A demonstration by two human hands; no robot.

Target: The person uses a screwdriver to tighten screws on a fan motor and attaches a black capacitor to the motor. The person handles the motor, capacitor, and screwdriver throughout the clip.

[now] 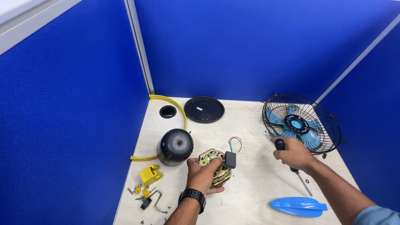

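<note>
At the far left of the surface [250, 125] lie a yellow bracket [150, 174] and loose small hardware [146, 199], with a black domed housing [175, 146] behind. The left hand [203, 175] curls around a brass-coloured motor core [216, 166], near the front centre. It looks dense and rigid, best gripped by its metal rim, away from the thin wires [234, 143]. The right hand [294, 154] is closed on a screwdriver [291, 166], before the caged fan [301, 123].

Left hand [203, 175] clasps a brass-coloured motor [216, 166] on the tabletop [254, 175]; right hand [295, 155] holds a screwdriver [296, 173] beside the caged fan [301, 123].
</note>
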